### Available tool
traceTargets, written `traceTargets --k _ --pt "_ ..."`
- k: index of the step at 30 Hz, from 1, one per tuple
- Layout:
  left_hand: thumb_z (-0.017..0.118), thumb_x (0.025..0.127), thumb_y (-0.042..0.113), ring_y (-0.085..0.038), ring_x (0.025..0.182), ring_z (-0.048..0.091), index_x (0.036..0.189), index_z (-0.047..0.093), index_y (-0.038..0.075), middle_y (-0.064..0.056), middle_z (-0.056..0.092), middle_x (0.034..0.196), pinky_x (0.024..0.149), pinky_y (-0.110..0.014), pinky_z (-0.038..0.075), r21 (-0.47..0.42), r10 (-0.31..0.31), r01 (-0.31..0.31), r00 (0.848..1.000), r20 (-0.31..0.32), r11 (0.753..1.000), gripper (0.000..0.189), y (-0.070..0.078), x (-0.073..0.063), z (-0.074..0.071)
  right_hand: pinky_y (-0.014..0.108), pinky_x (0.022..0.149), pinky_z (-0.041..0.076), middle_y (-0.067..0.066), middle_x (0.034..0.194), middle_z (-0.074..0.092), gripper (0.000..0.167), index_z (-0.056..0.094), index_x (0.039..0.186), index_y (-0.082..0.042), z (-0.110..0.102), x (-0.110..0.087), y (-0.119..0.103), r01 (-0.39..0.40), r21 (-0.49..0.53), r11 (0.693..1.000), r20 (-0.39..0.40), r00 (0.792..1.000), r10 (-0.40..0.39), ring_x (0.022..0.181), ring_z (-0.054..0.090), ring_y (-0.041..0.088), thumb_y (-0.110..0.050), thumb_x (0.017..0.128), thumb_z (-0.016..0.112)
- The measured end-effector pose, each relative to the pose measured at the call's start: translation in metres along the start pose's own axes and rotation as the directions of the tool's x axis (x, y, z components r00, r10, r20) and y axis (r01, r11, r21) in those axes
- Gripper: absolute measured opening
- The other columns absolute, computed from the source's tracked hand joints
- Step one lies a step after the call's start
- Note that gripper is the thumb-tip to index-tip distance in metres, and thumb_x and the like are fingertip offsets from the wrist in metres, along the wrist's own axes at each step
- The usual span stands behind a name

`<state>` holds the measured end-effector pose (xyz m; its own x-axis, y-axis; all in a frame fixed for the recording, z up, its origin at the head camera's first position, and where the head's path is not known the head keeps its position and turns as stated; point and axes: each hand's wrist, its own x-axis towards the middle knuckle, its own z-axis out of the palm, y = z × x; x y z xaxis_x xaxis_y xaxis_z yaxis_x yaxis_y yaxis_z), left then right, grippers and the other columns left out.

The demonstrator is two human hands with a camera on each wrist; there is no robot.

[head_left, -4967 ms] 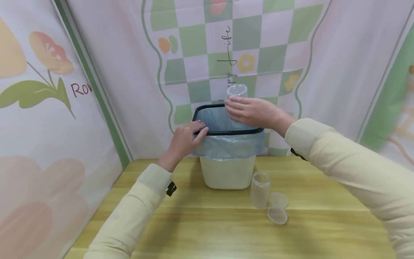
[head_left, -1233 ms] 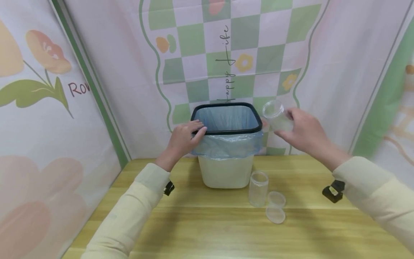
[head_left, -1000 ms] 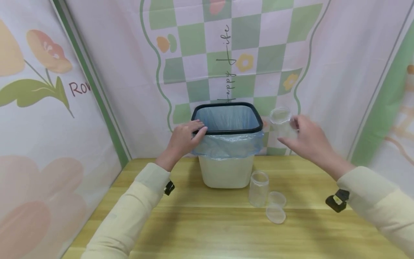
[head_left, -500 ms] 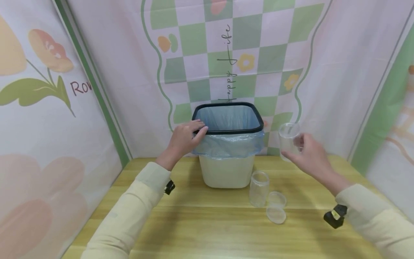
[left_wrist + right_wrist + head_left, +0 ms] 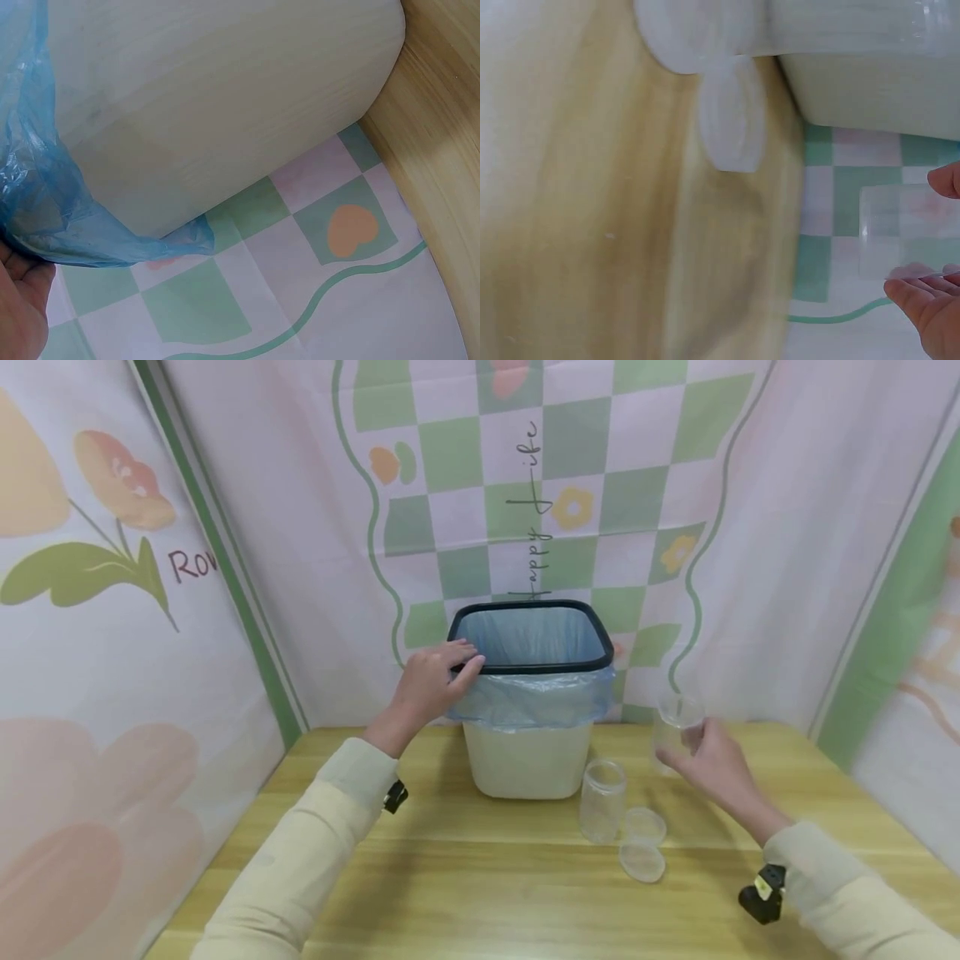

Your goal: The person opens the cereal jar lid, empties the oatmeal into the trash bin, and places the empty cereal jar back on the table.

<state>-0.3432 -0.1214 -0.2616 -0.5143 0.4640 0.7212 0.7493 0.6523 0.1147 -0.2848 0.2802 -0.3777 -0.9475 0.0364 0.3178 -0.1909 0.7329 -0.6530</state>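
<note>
In the head view my right hand (image 5: 712,766) grips a clear plastic jar (image 5: 677,724), upright with its mouth up, over the right rear of the table. The right wrist view has the thumb on one side of the jar (image 5: 889,232) and fingers on the other. My left hand (image 5: 435,683) rests at the left front corner of the trash bin's black rim (image 5: 540,668), fingers laid over it. A blue bag (image 5: 536,697) lines the bin (image 5: 528,764) and folds down outside. Beside the bin stands a second clear jar (image 5: 602,802).
Two round clear lids (image 5: 642,862) lie on the wooden table (image 5: 480,893) just right of the standing jar, one partly overlapping the other. Behind the bin hangs a printed curtain (image 5: 510,452) with green checks; more printed cloth (image 5: 97,677) is at the left.
The right hand has brought the jar from above the bin's opening out to the right, then down toward the table. My left hand has stayed on the rim.
</note>
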Motion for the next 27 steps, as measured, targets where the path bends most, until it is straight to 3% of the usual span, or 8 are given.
traceTargets --k 13,27 --pt "0.057 0.099 0.024 -0.024 0.113 0.062 0.113 0.072 0.002 -0.012 0.070 0.112 0.099 -0.039 0.046 -0.014 -0.004 0.004 1.000 -0.005 1.000 0.030 0.001 -0.001 -0.001 0.060 0.081 0.047 0.040 0.114 0.048 0.074 0.036 0.121 0.019 0.019 -0.009 0.027 -0.099 -0.012 0.995 0.114 0.988 0.100 0.100 0.052 0.051 -0.036 0.087 0.072" --pt "0.057 0.098 0.024 -0.025 0.113 0.062 0.111 0.072 0.001 -0.012 0.070 0.109 0.099 -0.040 0.046 -0.017 0.004 -0.005 1.000 -0.031 1.000 0.030 0.000 -0.001 0.002 0.059 0.081 0.048 0.042 0.117 0.047 0.077 0.033 0.124 0.020 0.027 -0.017 0.035 -0.142 -0.011 0.990 0.153 0.978 0.142 0.102 0.052 0.053 -0.036 0.087 0.071"
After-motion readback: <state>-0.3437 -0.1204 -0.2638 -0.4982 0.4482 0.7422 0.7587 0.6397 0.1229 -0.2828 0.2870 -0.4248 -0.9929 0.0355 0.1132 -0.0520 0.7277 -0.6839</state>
